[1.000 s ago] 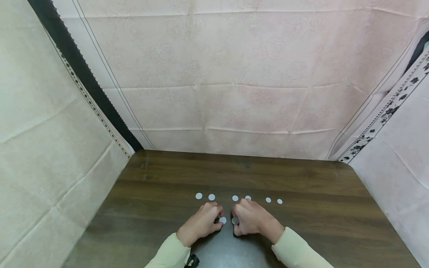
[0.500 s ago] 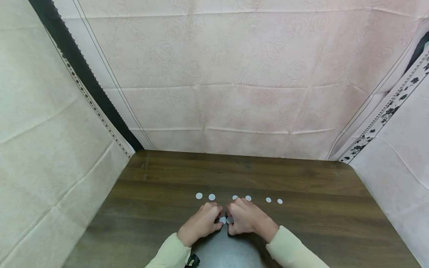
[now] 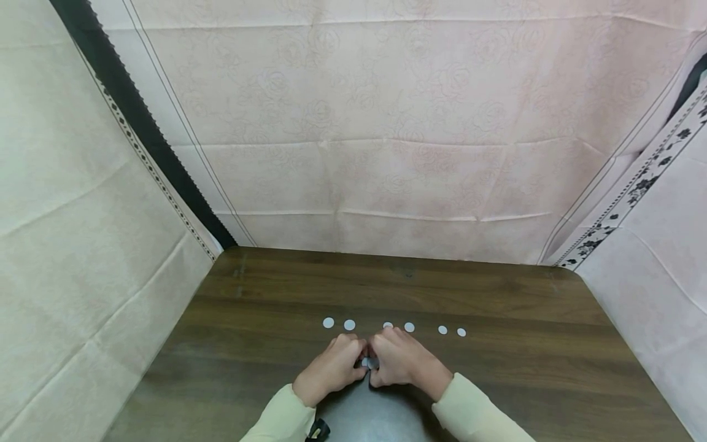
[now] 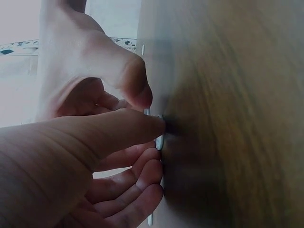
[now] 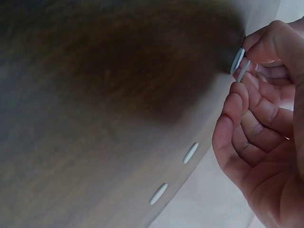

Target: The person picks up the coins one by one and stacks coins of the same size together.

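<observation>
at lower centre of the frame, just drew right hand leftward — now pinching upper disc in it, lower disc in left hand — probably nearing alignment.

The head camera looks from above the near side of the table, facing forward and down, at the longest range. The left wrist camera sits close to the table, facing across its surface, with the tabletop at frame right. The right wrist camera is similarly close, tabletop at frame left. Both wrist views share the right hand and white discs at the table.
</observation>
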The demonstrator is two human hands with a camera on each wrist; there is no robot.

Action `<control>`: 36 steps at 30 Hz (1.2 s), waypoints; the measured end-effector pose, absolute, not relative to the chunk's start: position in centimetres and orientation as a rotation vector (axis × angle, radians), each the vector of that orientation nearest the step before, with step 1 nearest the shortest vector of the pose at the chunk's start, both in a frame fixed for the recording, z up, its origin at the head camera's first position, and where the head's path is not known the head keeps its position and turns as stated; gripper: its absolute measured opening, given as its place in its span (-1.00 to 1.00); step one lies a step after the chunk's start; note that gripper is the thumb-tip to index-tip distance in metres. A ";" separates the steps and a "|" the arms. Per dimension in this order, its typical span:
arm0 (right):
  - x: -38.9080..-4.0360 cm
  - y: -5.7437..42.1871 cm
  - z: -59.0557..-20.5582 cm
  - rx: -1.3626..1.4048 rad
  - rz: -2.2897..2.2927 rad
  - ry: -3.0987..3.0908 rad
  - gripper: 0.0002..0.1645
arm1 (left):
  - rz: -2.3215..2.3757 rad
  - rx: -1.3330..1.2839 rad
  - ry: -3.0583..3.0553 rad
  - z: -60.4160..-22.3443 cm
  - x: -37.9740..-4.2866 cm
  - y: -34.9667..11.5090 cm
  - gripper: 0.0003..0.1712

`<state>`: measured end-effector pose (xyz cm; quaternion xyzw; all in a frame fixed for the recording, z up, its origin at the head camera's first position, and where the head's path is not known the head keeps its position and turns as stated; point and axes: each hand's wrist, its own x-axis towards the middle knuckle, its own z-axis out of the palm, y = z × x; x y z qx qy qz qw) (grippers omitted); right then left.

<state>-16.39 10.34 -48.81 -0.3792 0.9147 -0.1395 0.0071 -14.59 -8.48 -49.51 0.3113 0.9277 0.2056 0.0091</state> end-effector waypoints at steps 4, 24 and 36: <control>-16.5 10.2 -48.9 -1.167 -0.428 2.876 -0.55 | 0.640 0.965 2.898 -49.5 -14.6 -8.5 -0.79; -16.3 9.7 -48.9 -1.068 -0.504 2.870 -0.56 | 0.695 0.937 2.888 -49.5 -14.4 -8.7 -0.76; -16.4 9.6 -49.0 -1.022 -0.601 2.830 -0.60 | 0.668 0.941 2.917 -49.5 -14.2 -8.7 -0.75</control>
